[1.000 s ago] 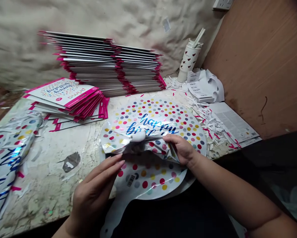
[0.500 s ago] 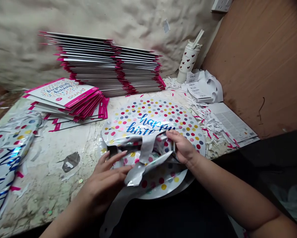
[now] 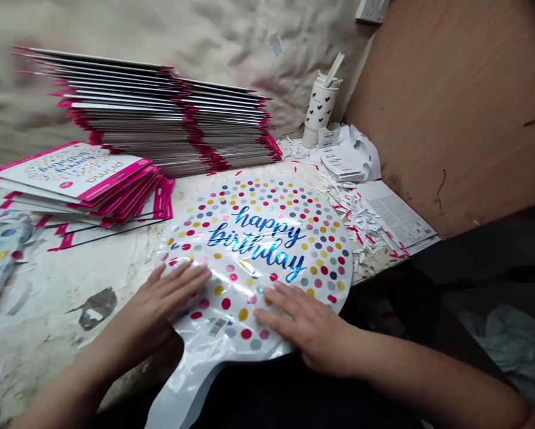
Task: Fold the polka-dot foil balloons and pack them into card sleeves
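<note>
The left hand (image 3: 169, 304) and right hand (image 3: 305, 322) are pressing down open and flat, fingers spread, gripping nothing. They are smoothing a foil balloon (image 3: 258, 238) lying on the desk (image 3: 71, 268), its neck (image 3: 178, 387) hanging past the edge. The light, slippery foil is handling softly; the neck is offering the easiest hold. Unlike earlier, the balloon is lying unfolded, no longer bunched between the hands.
</note>
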The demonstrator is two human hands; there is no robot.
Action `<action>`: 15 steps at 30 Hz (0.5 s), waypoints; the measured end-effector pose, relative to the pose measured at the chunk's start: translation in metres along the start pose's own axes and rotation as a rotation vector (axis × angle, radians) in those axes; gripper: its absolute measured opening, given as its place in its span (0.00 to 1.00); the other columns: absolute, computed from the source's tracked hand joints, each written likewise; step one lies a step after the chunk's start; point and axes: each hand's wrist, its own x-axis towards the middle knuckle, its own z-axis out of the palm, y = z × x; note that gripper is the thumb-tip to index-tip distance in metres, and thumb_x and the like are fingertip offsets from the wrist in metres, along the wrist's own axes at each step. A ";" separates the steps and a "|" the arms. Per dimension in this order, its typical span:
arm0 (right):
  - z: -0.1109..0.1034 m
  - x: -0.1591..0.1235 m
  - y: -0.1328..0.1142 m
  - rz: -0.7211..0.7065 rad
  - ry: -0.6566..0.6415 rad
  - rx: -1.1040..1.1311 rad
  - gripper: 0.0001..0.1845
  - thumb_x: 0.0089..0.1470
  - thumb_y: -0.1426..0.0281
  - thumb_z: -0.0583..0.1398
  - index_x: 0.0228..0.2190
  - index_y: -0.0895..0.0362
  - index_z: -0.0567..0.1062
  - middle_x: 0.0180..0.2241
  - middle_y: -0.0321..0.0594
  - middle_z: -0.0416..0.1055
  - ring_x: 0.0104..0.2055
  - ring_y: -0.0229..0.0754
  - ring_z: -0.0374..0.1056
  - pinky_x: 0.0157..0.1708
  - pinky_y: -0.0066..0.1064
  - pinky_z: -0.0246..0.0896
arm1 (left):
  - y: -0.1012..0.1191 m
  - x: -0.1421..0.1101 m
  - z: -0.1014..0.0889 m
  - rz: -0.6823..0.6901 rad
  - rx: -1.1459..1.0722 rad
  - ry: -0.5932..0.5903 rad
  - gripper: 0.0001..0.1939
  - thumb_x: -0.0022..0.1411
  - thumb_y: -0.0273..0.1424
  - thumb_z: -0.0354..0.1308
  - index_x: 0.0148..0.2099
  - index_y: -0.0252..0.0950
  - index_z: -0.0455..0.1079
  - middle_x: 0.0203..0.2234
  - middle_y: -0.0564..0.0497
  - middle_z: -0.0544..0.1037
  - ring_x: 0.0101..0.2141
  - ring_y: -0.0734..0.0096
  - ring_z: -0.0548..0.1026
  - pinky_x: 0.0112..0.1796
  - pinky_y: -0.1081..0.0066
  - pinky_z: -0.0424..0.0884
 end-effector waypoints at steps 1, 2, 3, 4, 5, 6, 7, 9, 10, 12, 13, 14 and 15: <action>0.005 -0.010 0.011 0.070 0.050 -0.093 0.42 0.41 0.83 0.53 0.59 0.56 0.54 0.60 0.50 0.52 0.62 0.54 0.47 0.57 0.50 0.48 | -0.003 0.000 0.010 0.054 -0.023 -0.039 0.34 0.53 0.23 0.47 0.62 0.52 0.53 0.58 0.57 0.63 0.57 0.62 0.61 0.57 0.57 0.53; 0.006 -0.019 0.023 0.170 0.118 -0.169 0.42 0.42 0.83 0.52 0.60 0.57 0.52 0.60 0.51 0.53 0.62 0.53 0.48 0.57 0.49 0.50 | -0.006 -0.001 0.019 0.094 -0.051 -0.059 0.34 0.53 0.22 0.46 0.60 0.54 0.56 0.56 0.59 0.64 0.56 0.64 0.63 0.56 0.61 0.57; 0.004 -0.027 0.038 0.284 0.191 -0.235 0.40 0.44 0.82 0.51 0.60 0.59 0.52 0.59 0.52 0.55 0.61 0.52 0.51 0.56 0.47 0.53 | -0.007 -0.004 0.026 0.110 -0.077 -0.054 0.34 0.52 0.21 0.46 0.59 0.55 0.57 0.56 0.60 0.65 0.56 0.65 0.63 0.55 0.64 0.59; -0.001 -0.034 0.052 0.399 0.257 -0.295 0.38 0.46 0.82 0.51 0.60 0.60 0.53 0.58 0.53 0.57 0.59 0.51 0.54 0.55 0.46 0.56 | -0.008 -0.006 0.030 0.112 -0.096 -0.036 0.34 0.52 0.21 0.46 0.59 0.55 0.57 0.56 0.61 0.65 0.56 0.65 0.63 0.54 0.65 0.61; -0.008 -0.038 0.065 0.501 0.310 -0.353 0.35 0.49 0.80 0.50 0.59 0.60 0.55 0.56 0.53 0.59 0.58 0.51 0.57 0.54 0.46 0.58 | -0.008 -0.009 0.033 0.110 -0.110 -0.018 0.34 0.53 0.21 0.46 0.59 0.56 0.56 0.56 0.61 0.65 0.56 0.65 0.62 0.54 0.65 0.61; -0.016 -0.042 0.077 0.574 0.346 -0.405 0.32 0.51 0.79 0.50 0.58 0.60 0.57 0.56 0.53 0.61 0.57 0.52 0.58 0.53 0.47 0.58 | -0.007 -0.010 0.033 0.118 -0.121 -0.002 0.34 0.54 0.21 0.46 0.60 0.57 0.56 0.56 0.61 0.65 0.56 0.65 0.62 0.54 0.65 0.62; -0.025 -0.043 0.087 0.606 0.368 -0.443 0.29 0.53 0.78 0.49 0.57 0.60 0.59 0.55 0.52 0.61 0.57 0.52 0.58 0.54 0.48 0.57 | -0.005 -0.011 0.032 0.126 -0.131 0.013 0.34 0.54 0.21 0.45 0.60 0.58 0.55 0.55 0.62 0.66 0.56 0.65 0.62 0.54 0.65 0.62; -0.039 -0.044 0.099 0.527 0.360 -0.445 0.26 0.55 0.78 0.48 0.55 0.57 0.63 0.57 0.48 0.60 0.59 0.51 0.55 0.57 0.48 0.52 | 0.000 -0.010 0.028 0.086 -0.138 0.040 0.33 0.56 0.22 0.46 0.61 0.58 0.53 0.56 0.61 0.64 0.56 0.65 0.63 0.53 0.65 0.63; -0.045 -0.044 0.103 0.447 0.332 -0.404 0.25 0.56 0.78 0.48 0.54 0.55 0.65 0.57 0.46 0.59 0.60 0.49 0.53 0.58 0.48 0.50 | 0.002 -0.010 0.027 0.045 -0.134 0.052 0.34 0.56 0.24 0.46 0.62 0.55 0.51 0.58 0.58 0.62 0.56 0.64 0.63 0.53 0.65 0.63; -0.056 -0.044 0.109 0.311 0.236 -0.260 0.23 0.56 0.76 0.51 0.52 0.52 0.67 0.57 0.41 0.59 0.61 0.47 0.51 0.60 0.47 0.46 | 0.002 -0.011 0.024 -0.018 -0.106 0.064 0.35 0.56 0.27 0.49 0.64 0.50 0.46 0.61 0.53 0.56 0.57 0.59 0.60 0.53 0.63 0.64; -0.063 -0.044 0.111 0.284 0.180 -0.173 0.22 0.55 0.74 0.52 0.51 0.51 0.68 0.57 0.40 0.60 0.61 0.46 0.52 0.60 0.47 0.46 | -0.001 -0.012 0.023 -0.029 -0.092 0.059 0.36 0.56 0.29 0.51 0.65 0.49 0.45 0.61 0.51 0.55 0.58 0.57 0.58 0.53 0.61 0.63; -0.070 -0.044 0.114 0.290 0.127 -0.080 0.21 0.54 0.73 0.54 0.50 0.50 0.70 0.55 0.40 0.63 0.60 0.46 0.54 0.59 0.47 0.46 | -0.005 -0.012 0.021 -0.017 -0.089 0.045 0.36 0.56 0.30 0.52 0.64 0.49 0.45 0.61 0.51 0.56 0.58 0.56 0.57 0.54 0.59 0.61; -0.078 -0.042 0.118 0.320 0.074 0.018 0.20 0.53 0.72 0.54 0.48 0.50 0.72 0.53 0.39 0.65 0.58 0.46 0.57 0.58 0.46 0.48 | -0.012 -0.011 0.019 0.005 -0.103 0.018 0.34 0.56 0.30 0.52 0.63 0.50 0.49 0.60 0.52 0.58 0.58 0.55 0.58 0.54 0.58 0.60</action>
